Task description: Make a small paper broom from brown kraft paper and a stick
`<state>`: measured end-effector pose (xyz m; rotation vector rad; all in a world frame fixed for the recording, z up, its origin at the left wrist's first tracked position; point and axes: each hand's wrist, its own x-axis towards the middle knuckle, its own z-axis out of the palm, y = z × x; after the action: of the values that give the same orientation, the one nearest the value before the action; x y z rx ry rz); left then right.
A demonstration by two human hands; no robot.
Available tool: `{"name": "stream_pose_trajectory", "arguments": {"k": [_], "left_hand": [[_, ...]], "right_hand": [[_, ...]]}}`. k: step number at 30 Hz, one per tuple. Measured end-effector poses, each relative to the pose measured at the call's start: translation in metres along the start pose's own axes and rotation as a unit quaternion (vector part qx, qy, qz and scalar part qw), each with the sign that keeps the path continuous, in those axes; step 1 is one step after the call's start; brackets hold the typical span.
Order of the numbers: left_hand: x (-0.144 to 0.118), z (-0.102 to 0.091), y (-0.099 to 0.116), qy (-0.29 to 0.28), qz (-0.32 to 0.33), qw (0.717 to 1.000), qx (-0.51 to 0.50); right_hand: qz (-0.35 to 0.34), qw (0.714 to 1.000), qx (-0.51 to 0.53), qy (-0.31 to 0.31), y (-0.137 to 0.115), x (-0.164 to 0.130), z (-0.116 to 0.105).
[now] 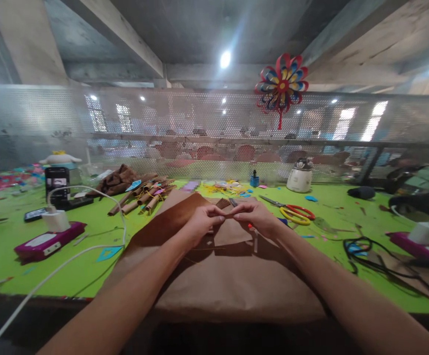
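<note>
Both my hands pinch the top edge of a small piece of brown paper (pixel 232 232), held a little above a large brown paper sheet (pixel 232 291). My left hand (pixel 206 222) grips it at the left, fingertips pressed together. At the right, my right hand (pixel 257 218) closes on the same edge, its fingertips close to the left ones. Under and behind the hands the large sheet spreads over the table, its far left side curling up. A small clear stick-like piece (pixel 256 241) lies by the right hand.
Scissors with red and yellow handles (pixel 298 213) lie to the right. Rolled brown paper tubes (pixel 144 197) are piled at the left. A purple power strip (pixel 50 241) with a white cable sits on the green table (pixel 89 268). Black cord (pixel 362 251) coils at the right.
</note>
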<state>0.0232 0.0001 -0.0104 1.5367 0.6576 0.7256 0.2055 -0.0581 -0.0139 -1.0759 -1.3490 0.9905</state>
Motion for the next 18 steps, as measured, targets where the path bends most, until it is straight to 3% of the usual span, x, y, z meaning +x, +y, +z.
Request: {"name": "stream_pose_trajectory", "arguments": {"k": [9,15,18], "left_hand": [[-0.0033,0.0018,0.0056,0.004,-0.011,1.0,0.016],[-0.0038,0.0016,0.0027,-0.136,-0.032,0.988,0.067],[0.0002,-0.0014,-0.0003,-0.078,-0.027,0.997,0.003]], "right_hand": [[0.017,0.999,0.017,0.023,-0.004,-0.0012,-0.0004],[0.049,0.994,0.092,0.036,0.0003,-0.0004,0.002],[0.059,0.992,0.105,0.02,0.0004,-0.0003,0.004]]}}
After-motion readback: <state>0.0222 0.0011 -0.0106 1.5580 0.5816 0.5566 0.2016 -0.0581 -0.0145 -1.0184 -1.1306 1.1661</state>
